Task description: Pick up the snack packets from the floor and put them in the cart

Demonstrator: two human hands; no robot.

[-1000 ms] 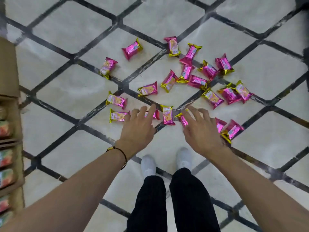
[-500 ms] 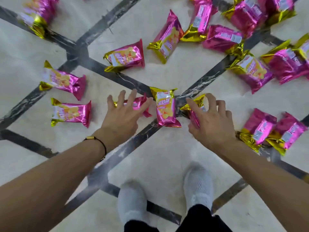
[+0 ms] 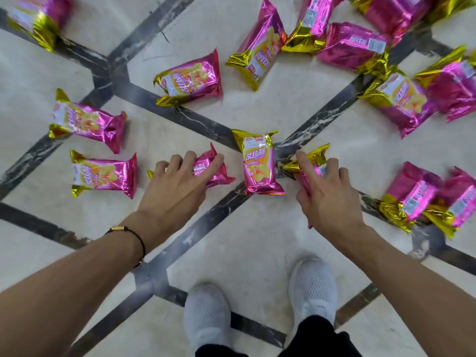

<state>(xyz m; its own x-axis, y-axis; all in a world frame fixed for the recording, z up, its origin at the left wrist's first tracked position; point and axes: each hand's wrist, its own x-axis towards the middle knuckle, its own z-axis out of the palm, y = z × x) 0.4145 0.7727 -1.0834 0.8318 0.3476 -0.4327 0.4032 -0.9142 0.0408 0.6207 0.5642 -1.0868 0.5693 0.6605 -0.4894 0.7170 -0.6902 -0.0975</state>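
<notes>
Left hand [image 3: 175,186] grips the left packet [image 3: 209,168], right hand [image 3: 327,199] the right packet [image 3: 313,161]; hold firmly, foil looks slippery.

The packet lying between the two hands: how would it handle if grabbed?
The packet looks puffed and foil-wrapped, so probably light and squashy. Its glossy film may slip; the crimped gold end gives a pinch point. Lying flat, it is unlikely to roll.

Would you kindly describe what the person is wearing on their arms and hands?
No sleeves or gloves show: the left hand and right hand are uncovered. A thin dark cord bracelet with a gold-coloured tube bead circles the left wrist; the right wrist wears nothing.
</notes>
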